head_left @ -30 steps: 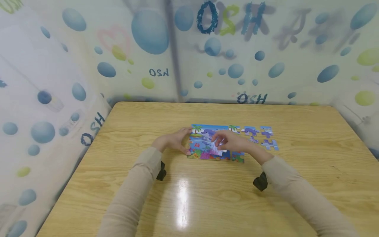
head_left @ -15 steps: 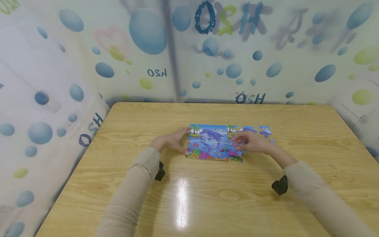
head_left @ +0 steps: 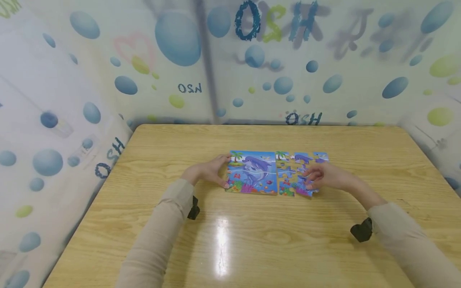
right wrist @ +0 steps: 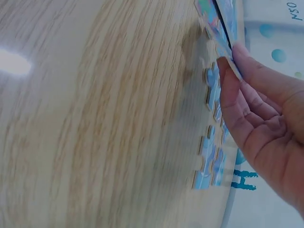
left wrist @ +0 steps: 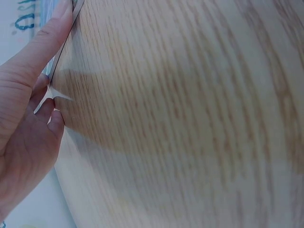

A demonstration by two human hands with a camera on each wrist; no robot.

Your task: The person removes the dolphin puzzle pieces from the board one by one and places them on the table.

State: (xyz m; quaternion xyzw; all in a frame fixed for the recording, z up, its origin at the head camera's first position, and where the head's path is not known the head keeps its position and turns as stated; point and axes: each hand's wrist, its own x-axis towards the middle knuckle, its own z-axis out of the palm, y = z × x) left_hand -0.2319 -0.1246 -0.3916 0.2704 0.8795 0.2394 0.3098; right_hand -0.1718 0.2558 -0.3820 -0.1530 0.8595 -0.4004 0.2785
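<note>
A flat rectangular puzzle picture of a dolphin lies on the wooden table. My left hand rests at its left edge, thumb by the near corner and forefinger by the far one. In the left wrist view the thumb lies nearly straight along that edge. My right hand pinches a purple-and-blue jigsaw piece between thumb and fingers. In the right wrist view this piece stands tilted above the tabletop. The right hand hides part of the pieces behind it.
Just right of the picture lie several loose jigsaw pieces, set out in rough rows. One palm-tree piece sits close to the picture's edge. Behind the table stands a wall printed with blue and green drops.
My right hand has moved right, from over the picture to the loose pieces, carrying the jigsaw piece with it. The picture is uncovered now. My left hand has stayed at its edge.
</note>
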